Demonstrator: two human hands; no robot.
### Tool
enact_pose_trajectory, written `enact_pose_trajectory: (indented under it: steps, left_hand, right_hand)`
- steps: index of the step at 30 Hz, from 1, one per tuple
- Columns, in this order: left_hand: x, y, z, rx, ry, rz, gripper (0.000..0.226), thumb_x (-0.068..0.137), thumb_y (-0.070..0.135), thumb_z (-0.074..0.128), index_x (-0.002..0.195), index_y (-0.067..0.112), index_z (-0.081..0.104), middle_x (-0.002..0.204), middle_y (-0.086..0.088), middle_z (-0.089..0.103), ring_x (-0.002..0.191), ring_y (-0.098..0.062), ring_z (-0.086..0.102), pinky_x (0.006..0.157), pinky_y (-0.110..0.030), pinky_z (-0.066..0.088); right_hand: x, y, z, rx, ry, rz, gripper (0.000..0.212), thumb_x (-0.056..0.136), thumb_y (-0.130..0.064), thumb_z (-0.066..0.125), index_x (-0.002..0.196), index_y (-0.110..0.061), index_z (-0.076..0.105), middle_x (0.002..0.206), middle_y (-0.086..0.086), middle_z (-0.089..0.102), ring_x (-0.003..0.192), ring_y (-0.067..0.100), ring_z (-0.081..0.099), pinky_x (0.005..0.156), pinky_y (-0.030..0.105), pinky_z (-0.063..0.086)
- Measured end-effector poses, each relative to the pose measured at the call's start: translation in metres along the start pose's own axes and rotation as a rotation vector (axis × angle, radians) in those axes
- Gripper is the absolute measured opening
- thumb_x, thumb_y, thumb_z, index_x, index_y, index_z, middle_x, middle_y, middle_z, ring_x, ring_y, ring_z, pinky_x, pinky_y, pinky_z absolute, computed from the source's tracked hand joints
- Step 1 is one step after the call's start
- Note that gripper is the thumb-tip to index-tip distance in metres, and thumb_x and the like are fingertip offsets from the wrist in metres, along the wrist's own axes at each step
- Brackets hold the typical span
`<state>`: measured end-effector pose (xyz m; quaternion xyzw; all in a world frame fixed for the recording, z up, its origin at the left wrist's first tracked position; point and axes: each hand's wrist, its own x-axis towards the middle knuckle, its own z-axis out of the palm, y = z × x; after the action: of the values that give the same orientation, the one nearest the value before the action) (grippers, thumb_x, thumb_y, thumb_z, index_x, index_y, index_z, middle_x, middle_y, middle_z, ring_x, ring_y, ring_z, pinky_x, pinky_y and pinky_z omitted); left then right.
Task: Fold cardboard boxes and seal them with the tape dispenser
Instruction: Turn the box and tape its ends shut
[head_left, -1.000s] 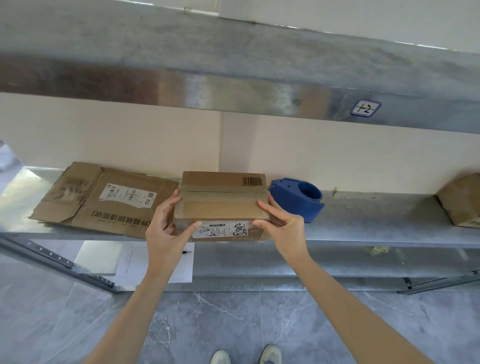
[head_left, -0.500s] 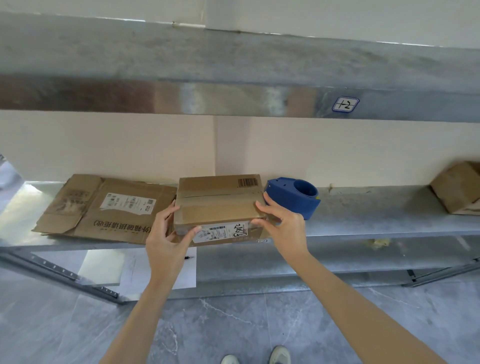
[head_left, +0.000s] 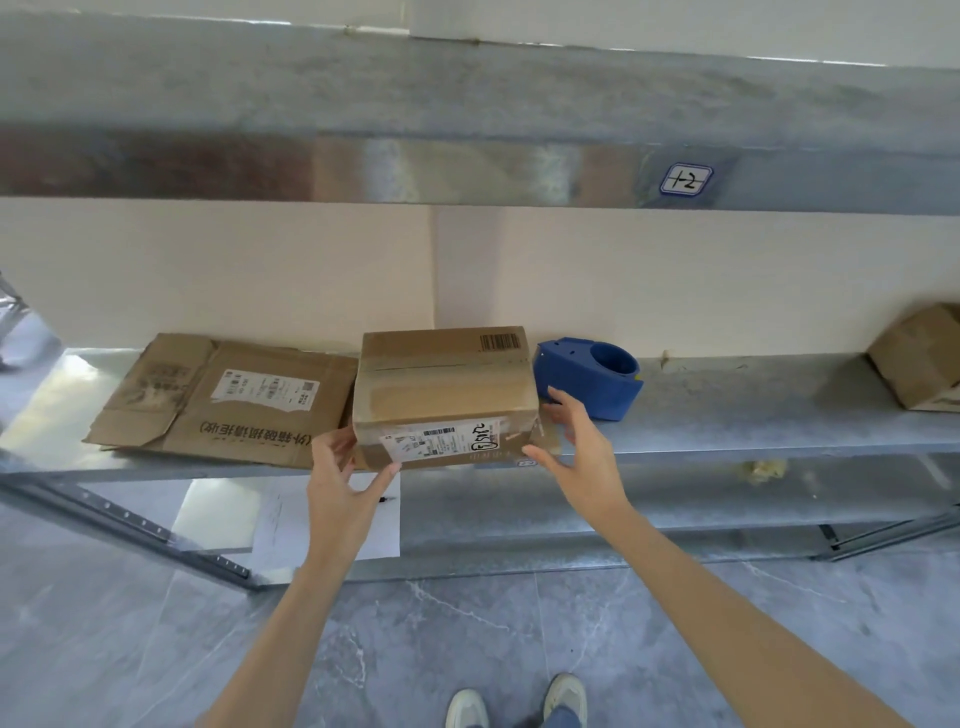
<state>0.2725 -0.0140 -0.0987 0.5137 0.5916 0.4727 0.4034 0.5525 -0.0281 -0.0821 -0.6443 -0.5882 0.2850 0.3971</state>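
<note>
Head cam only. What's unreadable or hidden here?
Head view:
- Left hand: fingertips hidden behind the folded box's left corner; grip unclear.
- Tape dispenser: lower left covered by the right hand; tape not made out.
- Folded box: underside hidden against the shelf.
- Second box: cut off by the right edge.
- Shipping label: print too small to read.
</note>
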Motion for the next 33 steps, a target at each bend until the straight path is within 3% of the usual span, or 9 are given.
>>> enact_pose_trajectory:
  steps: [3, 8, 14, 17, 20, 23, 25, 29, 33]
  left_hand:
    - [-0.003, -0.004, 0.003, 0.045, -0.007, -0.016, 0.062, 0.077, 0.011, 0.085, 0.12, 0.021, 0.041, 0.117, 0.009, 0.06, 0.114, -0.012, 0.06, 0.106, -0.035, 0.047]
    - [-0.006, -0.001, 0.004, 0.1, -0.04, 0.0, 0.068, 0.075, 0.014, 0.086, 0.123, 0.027, 0.04, 0.121, 0.008, 0.061, 0.111, -0.007, 0.061, 0.092, -0.019, 0.047]
    - [-0.012, 0.022, -0.008, 0.084, -0.093, 0.048, 0.074, 0.077, 0.009, 0.084, 0.133, 0.031, 0.04, 0.122, 0.038, 0.053, 0.111, 0.019, 0.052, 0.087, -0.005, 0.043]
    - [-0.006, 0.032, -0.015, 0.047, -0.13, 0.055, 0.079, 0.076, 0.01, 0.085, 0.14, 0.03, 0.044, 0.133, 0.028, 0.054, 0.121, 0.005, 0.054, 0.096, -0.014, 0.046]
    - [-0.001, 0.041, -0.018, 0.045, -0.149, 0.072, 0.079, 0.073, 0.012, 0.087, 0.137, 0.032, 0.045, 0.135, 0.018, 0.056, 0.122, -0.003, 0.056, 0.101, -0.023, 0.047]
    - [0.001, 0.047, -0.017, 0.07, -0.156, 0.06, 0.076, 0.071, 0.014, 0.089, 0.129, 0.034, 0.043, 0.132, 0.019, 0.055, 0.124, 0.004, 0.051, 0.101, -0.016, 0.041]
    - [0.002, 0.048, -0.016, 0.066, -0.158, 0.028, 0.073, 0.07, 0.011, 0.089, 0.125, 0.03, 0.044, 0.131, 0.016, 0.056, 0.125, 0.005, 0.049, 0.098, -0.014, 0.043]
    - [0.003, 0.048, -0.015, 0.111, -0.127, 0.032, 0.074, 0.071, 0.013, 0.089, 0.131, 0.027, 0.047, 0.131, 0.013, 0.056, 0.123, 0.0, 0.049, 0.106, -0.037, 0.045]
    - [0.001, 0.051, -0.011, 0.126, -0.039, 0.08, 0.074, 0.074, 0.011, 0.086, 0.134, 0.03, 0.048, 0.131, 0.019, 0.053, 0.116, 0.018, 0.045, 0.096, -0.02, 0.04]
  right_hand:
    - [-0.003, 0.006, 0.006, -0.093, -0.095, 0.049, 0.078, 0.084, -0.02, 0.077, 0.146, -0.035, 0.031, 0.131, -0.016, 0.059, 0.119, -0.002, 0.054, 0.096, 0.021, 0.044]
    - [-0.006, 0.006, 0.017, -0.177, -0.165, 0.044, 0.078, 0.089, -0.016, 0.071, 0.152, -0.026, 0.025, 0.134, -0.005, 0.061, 0.12, 0.016, 0.058, 0.094, 0.024, 0.046]
    - [-0.007, -0.007, 0.005, -0.112, -0.132, -0.002, 0.087, 0.085, -0.019, 0.076, 0.153, -0.034, 0.024, 0.129, -0.017, 0.058, 0.116, -0.001, 0.055, 0.097, 0.022, 0.046]
    - [-0.006, -0.011, -0.001, -0.068, -0.089, 0.014, 0.091, 0.081, -0.016, 0.08, 0.153, -0.032, 0.026, 0.126, -0.019, 0.058, 0.114, -0.005, 0.055, 0.095, 0.015, 0.044]
    - [-0.003, -0.018, -0.008, 0.038, -0.033, 0.045, 0.086, 0.078, -0.011, 0.082, 0.148, -0.028, 0.034, 0.124, -0.015, 0.061, 0.115, -0.005, 0.057, 0.099, 0.017, 0.046]
    - [0.004, -0.028, -0.014, 0.041, 0.01, 0.059, 0.083, 0.075, -0.014, 0.085, 0.144, -0.029, 0.04, 0.119, -0.019, 0.06, 0.107, -0.016, 0.053, 0.097, 0.016, 0.044]
    - [0.007, -0.03, -0.018, 0.009, 0.006, 0.047, 0.084, 0.072, -0.019, 0.087, 0.142, -0.034, 0.042, 0.122, -0.02, 0.061, 0.113, -0.011, 0.052, 0.1, 0.021, 0.04]
    - [0.009, -0.033, -0.023, -0.002, -0.039, -0.008, 0.081, 0.07, -0.011, 0.086, 0.131, -0.044, 0.045, 0.122, -0.031, 0.057, 0.119, -0.013, 0.05, 0.096, 0.014, 0.039]
    - [0.008, -0.037, -0.022, -0.03, -0.058, -0.039, 0.092, 0.066, -0.002, 0.087, 0.132, -0.044, 0.04, 0.117, -0.031, 0.052, 0.107, -0.021, 0.047, 0.084, -0.001, 0.037]
